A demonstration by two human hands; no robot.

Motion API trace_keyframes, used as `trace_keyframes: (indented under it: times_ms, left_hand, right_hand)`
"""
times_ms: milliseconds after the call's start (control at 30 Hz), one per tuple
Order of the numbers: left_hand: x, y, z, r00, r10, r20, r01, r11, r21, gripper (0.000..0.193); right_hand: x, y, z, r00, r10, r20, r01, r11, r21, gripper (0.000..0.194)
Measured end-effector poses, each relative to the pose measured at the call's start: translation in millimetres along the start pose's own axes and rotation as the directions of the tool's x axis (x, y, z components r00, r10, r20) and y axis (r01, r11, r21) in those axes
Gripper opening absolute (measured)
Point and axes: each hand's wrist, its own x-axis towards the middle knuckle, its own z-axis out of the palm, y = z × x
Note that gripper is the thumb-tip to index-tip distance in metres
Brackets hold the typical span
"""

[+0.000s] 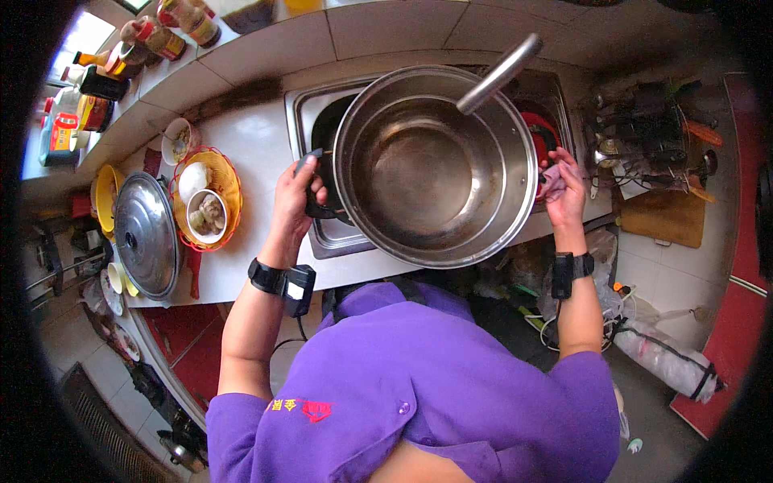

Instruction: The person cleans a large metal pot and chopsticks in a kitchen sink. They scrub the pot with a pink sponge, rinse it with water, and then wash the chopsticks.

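A wide stainless steel pot (423, 175), bare inside apart from brownish staining, is held level over the double sink (329, 238). My left hand (296, 193) grips its black side handle (320, 211), thumb on top. At the opposite side, my right hand (564, 181) grasps a pinkish cloth (554, 181) against the pot's rim; the handle there is mostly hidden by the cloth and fingers. A metal faucet spout (501, 72) reaches over the back right of the rim. Something red (539, 130) shows in the right basin behind the pot.
On the counter to the left stand a yellow basket (232, 181) with a bowl of food (208, 216), a metal lid (145, 235) propped on edge, and a small bowl (179, 142). Condiment bottles (102, 81) line the ledge. Utensils (652, 157) and a cutting board (670, 211) hang at right.
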Motion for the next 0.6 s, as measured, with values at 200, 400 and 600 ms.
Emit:
trace_keyframes:
  times_ms: [200, 400, 600]
  left_hand:
    - [-19, 2, 19, 0.988, -0.129, -0.084, 0.118, 0.986, -0.120, 0.030]
    - [-30, 8, 28, 0.971, -0.135, -0.196, 0.114, 0.987, -0.115, 0.031]
    - [-43, 8, 35, 0.955, -0.148, -0.258, 0.126, 0.987, -0.099, 0.030]
  right_hand:
    - [22, -4, -24, 0.966, 0.233, 0.113, -0.229, 0.972, -0.040, 0.025]
    - [87, -32, -21, 0.960, 0.249, 0.127, -0.128, 0.797, -0.591, 0.027]
    - [163, 15, -17, 0.896, 0.358, 0.262, -0.294, 0.922, -0.252, 0.036]
